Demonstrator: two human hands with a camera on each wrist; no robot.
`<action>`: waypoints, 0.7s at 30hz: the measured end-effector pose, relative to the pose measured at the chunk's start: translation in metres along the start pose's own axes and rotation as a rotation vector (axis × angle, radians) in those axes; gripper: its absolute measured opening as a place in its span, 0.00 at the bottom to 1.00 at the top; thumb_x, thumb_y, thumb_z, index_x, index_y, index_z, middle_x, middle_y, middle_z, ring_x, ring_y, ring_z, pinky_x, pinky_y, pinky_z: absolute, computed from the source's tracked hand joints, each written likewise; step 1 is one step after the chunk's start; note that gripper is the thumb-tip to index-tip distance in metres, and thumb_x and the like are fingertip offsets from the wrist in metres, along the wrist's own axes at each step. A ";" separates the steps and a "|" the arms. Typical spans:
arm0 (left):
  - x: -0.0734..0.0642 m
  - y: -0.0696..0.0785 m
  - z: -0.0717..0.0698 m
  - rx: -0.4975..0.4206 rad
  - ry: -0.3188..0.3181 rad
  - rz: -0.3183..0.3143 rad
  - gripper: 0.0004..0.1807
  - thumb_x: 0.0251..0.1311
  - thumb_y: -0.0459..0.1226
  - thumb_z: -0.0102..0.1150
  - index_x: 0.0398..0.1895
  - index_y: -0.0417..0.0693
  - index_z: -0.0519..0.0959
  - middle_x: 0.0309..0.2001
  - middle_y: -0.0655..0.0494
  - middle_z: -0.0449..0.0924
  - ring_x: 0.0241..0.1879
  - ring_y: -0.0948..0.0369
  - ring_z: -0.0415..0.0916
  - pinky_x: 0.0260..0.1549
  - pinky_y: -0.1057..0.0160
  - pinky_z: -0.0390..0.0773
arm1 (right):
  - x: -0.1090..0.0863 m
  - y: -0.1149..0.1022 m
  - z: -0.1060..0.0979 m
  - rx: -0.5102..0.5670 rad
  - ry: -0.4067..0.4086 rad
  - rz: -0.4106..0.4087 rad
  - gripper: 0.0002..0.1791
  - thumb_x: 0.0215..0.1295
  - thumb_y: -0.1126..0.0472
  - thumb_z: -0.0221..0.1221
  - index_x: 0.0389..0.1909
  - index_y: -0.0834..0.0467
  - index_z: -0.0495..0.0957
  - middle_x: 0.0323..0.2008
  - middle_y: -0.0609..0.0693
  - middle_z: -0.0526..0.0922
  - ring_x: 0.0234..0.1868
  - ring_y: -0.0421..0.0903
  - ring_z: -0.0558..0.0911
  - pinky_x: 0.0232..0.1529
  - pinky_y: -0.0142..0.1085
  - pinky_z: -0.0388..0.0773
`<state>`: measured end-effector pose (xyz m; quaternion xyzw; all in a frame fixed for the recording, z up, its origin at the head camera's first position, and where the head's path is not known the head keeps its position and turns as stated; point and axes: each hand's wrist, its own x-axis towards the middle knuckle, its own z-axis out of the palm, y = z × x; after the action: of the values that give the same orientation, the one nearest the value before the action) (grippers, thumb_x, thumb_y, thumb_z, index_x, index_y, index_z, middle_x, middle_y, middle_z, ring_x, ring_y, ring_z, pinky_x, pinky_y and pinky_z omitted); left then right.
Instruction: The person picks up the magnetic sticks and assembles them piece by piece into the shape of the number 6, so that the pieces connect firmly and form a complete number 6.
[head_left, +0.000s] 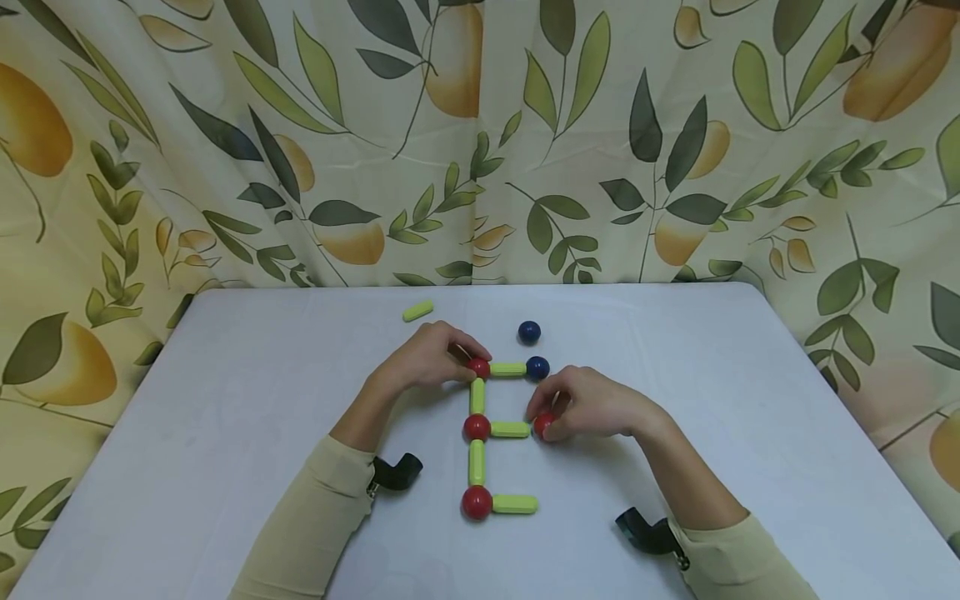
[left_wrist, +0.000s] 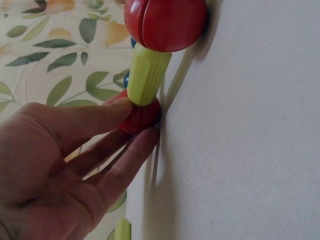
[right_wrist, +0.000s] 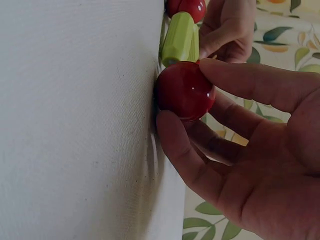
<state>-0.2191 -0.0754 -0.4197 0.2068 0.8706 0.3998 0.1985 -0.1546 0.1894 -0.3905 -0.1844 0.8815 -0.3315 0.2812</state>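
Note:
On the white table lies an E-shaped build of red balls and light green rods. My left hand point(head_left: 433, 357) grips the red ball point(head_left: 480, 367) at its far corner, thumb and fingers around it. From that ball a rod point(head_left: 507, 369) runs right to a blue ball point(head_left: 537, 367). The fingers of my right hand point(head_left: 596, 402) hold another red ball point(right_wrist: 184, 91) at the right end of the middle rod point(head_left: 511, 429). That rod starts at the middle red ball point(head_left: 476, 427). The nearest red ball point(head_left: 477, 502) bears a rod point(head_left: 515, 504) whose right end is bare.
A loose blue ball point(head_left: 529, 332) sits beyond the build, near the far table edge. Farther left lies a single green rod point(head_left: 417, 311). A leaf-and-fruit patterned curtain point(head_left: 555, 167) hangs behind the table. Black wrist devices point(head_left: 647, 532) stick out from both sleeves.

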 end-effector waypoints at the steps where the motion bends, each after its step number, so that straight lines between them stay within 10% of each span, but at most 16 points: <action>1: 0.000 0.000 0.000 -0.001 0.000 0.001 0.16 0.60 0.31 0.73 0.52 0.51 0.89 0.46 0.59 0.90 0.47 0.62 0.85 0.52 0.61 0.83 | 0.000 0.000 0.000 -0.004 -0.001 0.001 0.11 0.57 0.65 0.71 0.41 0.53 0.89 0.35 0.48 0.84 0.37 0.47 0.79 0.38 0.39 0.78; 21: 0.000 -0.001 0.000 -0.005 0.002 0.006 0.16 0.61 0.32 0.73 0.52 0.51 0.89 0.45 0.60 0.90 0.47 0.62 0.85 0.51 0.61 0.83 | 0.003 -0.003 0.007 -0.049 -0.010 0.027 0.10 0.57 0.63 0.73 0.41 0.52 0.89 0.31 0.47 0.82 0.36 0.47 0.76 0.36 0.38 0.73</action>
<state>-0.2191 -0.0758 -0.4201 0.2084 0.8691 0.4030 0.1972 -0.1522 0.1817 -0.3940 -0.1811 0.8903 -0.3050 0.2857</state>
